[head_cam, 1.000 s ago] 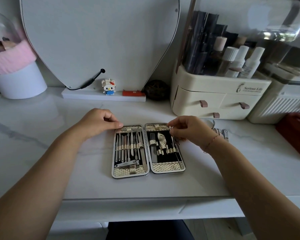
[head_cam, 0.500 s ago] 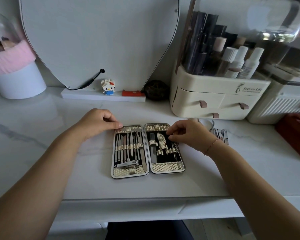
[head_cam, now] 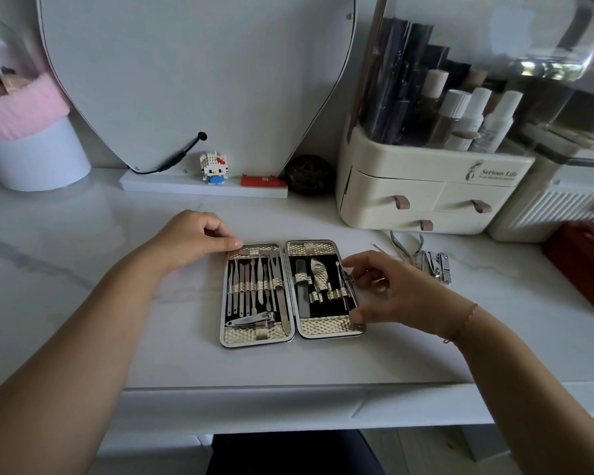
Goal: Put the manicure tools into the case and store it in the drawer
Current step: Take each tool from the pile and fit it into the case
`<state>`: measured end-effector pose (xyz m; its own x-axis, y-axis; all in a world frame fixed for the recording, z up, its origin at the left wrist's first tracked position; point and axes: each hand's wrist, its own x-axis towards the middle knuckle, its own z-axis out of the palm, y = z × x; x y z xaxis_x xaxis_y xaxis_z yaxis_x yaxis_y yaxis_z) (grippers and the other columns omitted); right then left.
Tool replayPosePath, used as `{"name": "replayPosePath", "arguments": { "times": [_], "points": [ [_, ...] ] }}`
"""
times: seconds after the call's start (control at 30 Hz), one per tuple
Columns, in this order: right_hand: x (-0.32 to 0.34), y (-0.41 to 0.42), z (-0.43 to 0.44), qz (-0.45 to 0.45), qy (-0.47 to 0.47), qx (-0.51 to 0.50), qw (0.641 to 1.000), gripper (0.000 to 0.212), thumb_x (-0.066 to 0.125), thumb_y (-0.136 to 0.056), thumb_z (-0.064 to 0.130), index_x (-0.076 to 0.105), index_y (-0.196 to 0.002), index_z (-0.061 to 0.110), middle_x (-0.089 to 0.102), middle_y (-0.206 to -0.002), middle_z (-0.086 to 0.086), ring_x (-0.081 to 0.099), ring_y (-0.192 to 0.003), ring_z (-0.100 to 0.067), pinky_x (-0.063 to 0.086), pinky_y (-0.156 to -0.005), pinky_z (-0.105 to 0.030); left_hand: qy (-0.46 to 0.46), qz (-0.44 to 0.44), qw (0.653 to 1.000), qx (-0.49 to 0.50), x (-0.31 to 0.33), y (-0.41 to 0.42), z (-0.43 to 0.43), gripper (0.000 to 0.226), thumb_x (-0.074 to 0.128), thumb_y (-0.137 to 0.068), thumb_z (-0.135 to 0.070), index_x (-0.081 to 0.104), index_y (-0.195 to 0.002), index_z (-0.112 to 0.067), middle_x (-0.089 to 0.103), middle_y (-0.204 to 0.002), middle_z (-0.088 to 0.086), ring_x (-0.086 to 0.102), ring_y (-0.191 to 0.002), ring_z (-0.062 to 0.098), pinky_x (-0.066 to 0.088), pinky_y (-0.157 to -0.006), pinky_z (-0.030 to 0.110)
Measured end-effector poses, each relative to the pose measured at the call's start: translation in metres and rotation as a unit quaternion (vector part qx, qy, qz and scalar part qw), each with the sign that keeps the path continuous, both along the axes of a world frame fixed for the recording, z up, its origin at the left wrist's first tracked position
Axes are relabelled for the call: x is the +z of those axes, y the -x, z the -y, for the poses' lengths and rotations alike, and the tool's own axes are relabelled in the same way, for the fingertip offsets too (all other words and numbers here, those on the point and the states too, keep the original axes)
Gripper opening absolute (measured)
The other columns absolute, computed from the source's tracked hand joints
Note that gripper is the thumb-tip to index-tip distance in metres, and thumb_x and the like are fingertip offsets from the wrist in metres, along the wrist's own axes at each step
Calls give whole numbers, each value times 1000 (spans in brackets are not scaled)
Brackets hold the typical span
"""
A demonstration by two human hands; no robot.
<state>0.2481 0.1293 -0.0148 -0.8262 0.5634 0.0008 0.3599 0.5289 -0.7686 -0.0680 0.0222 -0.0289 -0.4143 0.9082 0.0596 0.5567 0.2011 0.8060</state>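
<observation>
The manicure case (head_cam: 290, 332) lies open and flat on the white marble table, with gold lining and several metal tools strapped in both halves. My left hand (head_cam: 189, 240) is curled, its thumb resting on the case's top-left corner. My right hand (head_cam: 388, 289) hovers at the case's right edge with fingers spread, fingertips by the clasp and thumb at the lower right corner. It holds no tool. Loose nail clippers (head_cam: 438, 267) and cuticle nippers (head_cam: 403, 248) lie on the table just right of my right hand.
A cream cosmetics organiser (head_cam: 391, 173) with three small drawers stands behind the loose tools. A heart-shaped mirror (head_cam: 192, 80), a small block figure (head_cam: 214, 169) and a dark ball (head_cam: 309, 174) stand at the back. A red pouch (head_cam: 583, 262) is at the far right.
My right hand has moved from the upper part of the case's right half down along its right edge, and its fingers have spread apart. My left hand has stayed at the top-left corner.
</observation>
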Motion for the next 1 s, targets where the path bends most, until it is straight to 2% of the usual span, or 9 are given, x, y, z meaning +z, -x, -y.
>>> {"name": "replayPosePath", "arguments": {
  "times": [0.13,0.33,0.5,0.67,0.87,1.0],
  "points": [
    [-3,2,1,19,-30,-10,999,77,86,-59,30,47,-125,30,53,-104,5,51,-91,-5,44,-86,-16,-1,5,1000,-1,0,0,1,11,82,-69,-25,73,-72,-20,71,-80,-6,60,-79,7,40,-75,21],
    [-6,6,1,-3,-35,-31,999,64,82,-67,18,50,-123,23,55,-100,-1,51,-84,-7,44,-75,-12,0,3,1000,-1,-1,1,0,12,81,-69,-26,73,-74,-18,72,-83,-4,62,-83,11,42,-79,23],
    [-7,7,3,-8,-41,-46,998,61,80,-69,24,51,-122,25,55,-100,2,54,-87,-12,46,-80,-21,0,3,1000,-1,0,0,0,12,81,-69,-25,73,-73,-17,71,-82,-3,61,-82,11,42,-78,23],
    [-7,4,3,9,-28,-11,1000,79,85,-62,27,44,-130,30,50,-106,4,49,-93,-6,38,-79,-7,-1,-1,1000,1,0,0,0,12,81,-70,-25,73,-74,-17,71,-83,-3,61,-83,11,42,-79,24],
    [-7,7,3,15,-68,-13,998,67,81,-67,31,50,-126,35,47,-100,7,48,-91,-4,37,-82,-13,-3,-4,1000,-2,0,-1,0,11,81,-70,-24,73,-74,-17,71,-82,-3,61,-81,9,41,-75,21],
    [-2,8,-1,48,-68,8,996,78,80,-67,34,41,-134,36,46,-102,5,48,-91,-6,37,-82,-13,-3,1,1000,-2,0,-1,0,11,81,-70,-24,73,-73,-17,71,-82,-4,61,-81,9,41,-76,22]
  ]
}}
